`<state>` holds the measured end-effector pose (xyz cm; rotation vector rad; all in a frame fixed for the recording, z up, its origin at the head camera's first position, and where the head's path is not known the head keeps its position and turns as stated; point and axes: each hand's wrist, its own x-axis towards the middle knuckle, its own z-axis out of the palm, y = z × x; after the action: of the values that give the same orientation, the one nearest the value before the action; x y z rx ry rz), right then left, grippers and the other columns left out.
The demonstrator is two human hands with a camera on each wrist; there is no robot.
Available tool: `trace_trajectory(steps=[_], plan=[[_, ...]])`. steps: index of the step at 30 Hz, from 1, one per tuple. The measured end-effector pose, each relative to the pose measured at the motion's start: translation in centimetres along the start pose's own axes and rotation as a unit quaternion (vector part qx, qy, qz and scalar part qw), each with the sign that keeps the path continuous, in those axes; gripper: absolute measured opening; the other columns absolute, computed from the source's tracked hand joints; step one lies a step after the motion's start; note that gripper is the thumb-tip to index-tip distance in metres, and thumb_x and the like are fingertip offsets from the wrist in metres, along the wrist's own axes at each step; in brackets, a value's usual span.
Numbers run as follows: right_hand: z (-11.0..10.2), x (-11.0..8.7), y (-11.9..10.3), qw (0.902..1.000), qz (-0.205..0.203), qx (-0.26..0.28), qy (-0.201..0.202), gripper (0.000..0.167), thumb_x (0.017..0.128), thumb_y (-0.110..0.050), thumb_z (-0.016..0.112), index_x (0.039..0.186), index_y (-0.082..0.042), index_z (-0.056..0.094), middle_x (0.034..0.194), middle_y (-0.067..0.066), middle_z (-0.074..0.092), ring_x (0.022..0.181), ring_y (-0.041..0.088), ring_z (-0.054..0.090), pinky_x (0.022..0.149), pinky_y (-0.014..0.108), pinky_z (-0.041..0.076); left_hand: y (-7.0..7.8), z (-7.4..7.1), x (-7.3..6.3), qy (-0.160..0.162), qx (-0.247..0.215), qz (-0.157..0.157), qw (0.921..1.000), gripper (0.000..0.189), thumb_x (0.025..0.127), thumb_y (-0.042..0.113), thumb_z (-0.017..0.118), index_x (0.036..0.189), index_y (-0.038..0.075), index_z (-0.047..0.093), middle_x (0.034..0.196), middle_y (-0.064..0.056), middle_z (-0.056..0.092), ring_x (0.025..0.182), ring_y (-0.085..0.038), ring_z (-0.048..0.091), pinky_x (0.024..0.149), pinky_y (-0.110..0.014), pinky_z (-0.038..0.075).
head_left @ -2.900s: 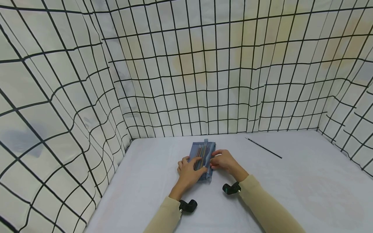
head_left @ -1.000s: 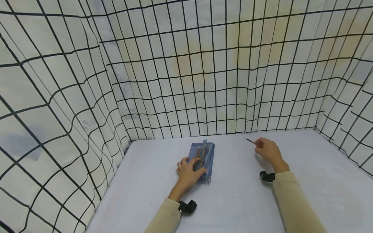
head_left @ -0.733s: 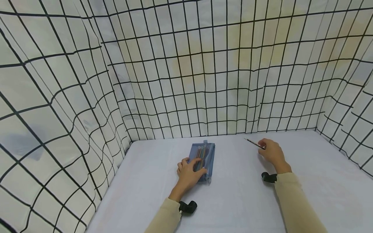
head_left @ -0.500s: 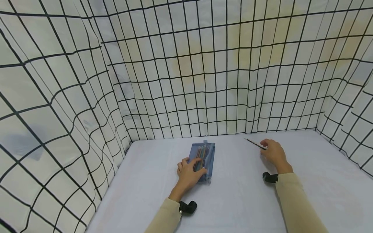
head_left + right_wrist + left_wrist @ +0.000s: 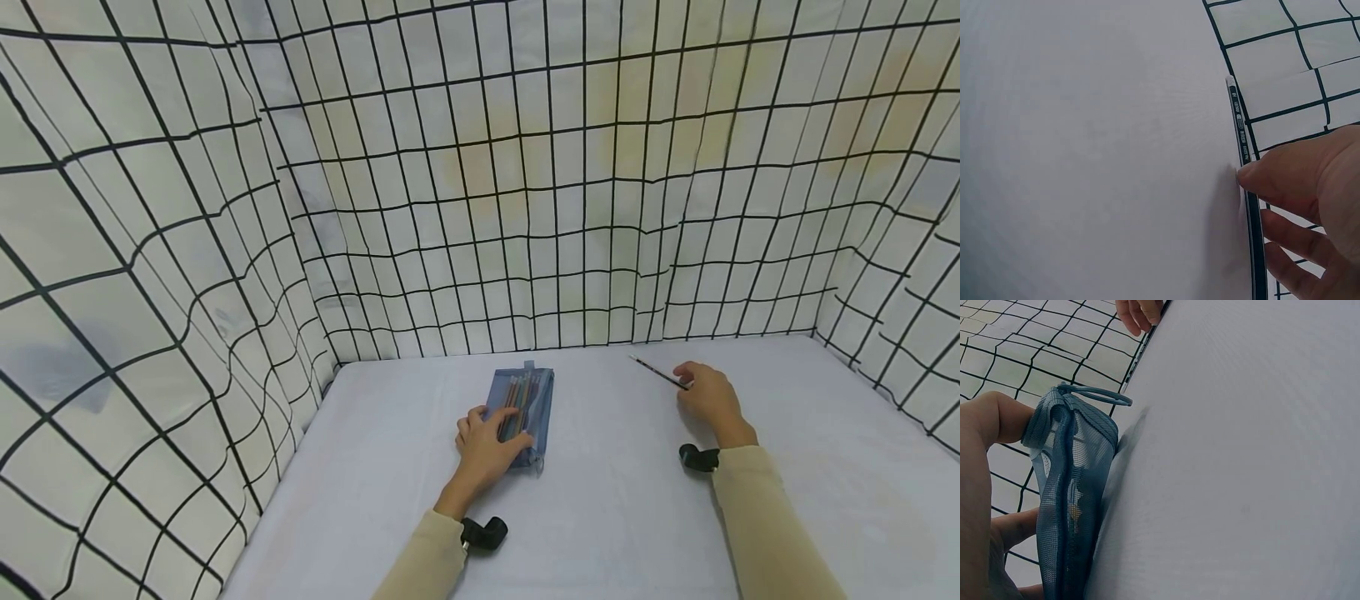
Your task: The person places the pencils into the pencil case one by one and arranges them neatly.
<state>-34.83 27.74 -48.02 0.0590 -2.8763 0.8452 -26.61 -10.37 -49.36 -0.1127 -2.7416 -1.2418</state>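
Note:
A blue mesh pencil case [image 5: 543, 408] with several pencils showing through it lies on the white table. My left hand [image 5: 483, 450] grips it from above, thumb on the near right, fingers on the left. The zipper and its pull loop [image 5: 1100, 395] show in the left wrist view. At the back right, my right hand [image 5: 711, 398] holds a black pencil [image 5: 652, 368] between thumb and fingers. The right wrist view shows white lettering near the pencil's white-tipped end [image 5: 1230, 80]; its other end runs out of frame there and is hidden by the hand in the head view.
A white wall with black grid netting [image 5: 480, 208] stands behind the table [image 5: 600, 517] and along both sides. Black wrist cameras [image 5: 487, 533] sit on both sleeves. The two hands are well apart.
My right hand left the pencil case's side and went right to the loose pencil. Lately it slid along the pencil, away from the white tip, which stayed put. The left hand stayed still.

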Motion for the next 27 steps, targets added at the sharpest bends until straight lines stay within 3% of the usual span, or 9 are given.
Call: trace_trajectory(steps=[14,27], plan=[[-0.21,-0.12,-0.24,0.9998,0.015,-0.002,-0.009,0.033,0.092,-0.004,0.061,0.123,0.003,0.063,0.106,0.021,0.070,0.089,0.033,0.063,0.073,0.042,0.048,-0.05,-0.01,-0.06,0.000,0.000,0.000,1.0000,0.056,0.085,0.044,0.072,0.136,0.024,0.064,0.154,-0.025,0.032,0.135,-0.042,0.024,0.108,-0.066,0.022],[-0.56,-0.36,-0.65,0.9992,0.032,-0.003,-0.023,0.034,0.091,-0.005,0.061,0.125,0.002,0.060,0.105,0.021,0.069,0.085,0.031,0.063,0.071,0.040,0.048,-0.05,0.04,0.00,0.000,0.003,-0.002,1.0000,0.056,0.084,0.044,0.072,0.136,0.024,0.064,0.154,-0.025,0.033,0.135,-0.042,0.025,0.108,-0.065,0.023]])
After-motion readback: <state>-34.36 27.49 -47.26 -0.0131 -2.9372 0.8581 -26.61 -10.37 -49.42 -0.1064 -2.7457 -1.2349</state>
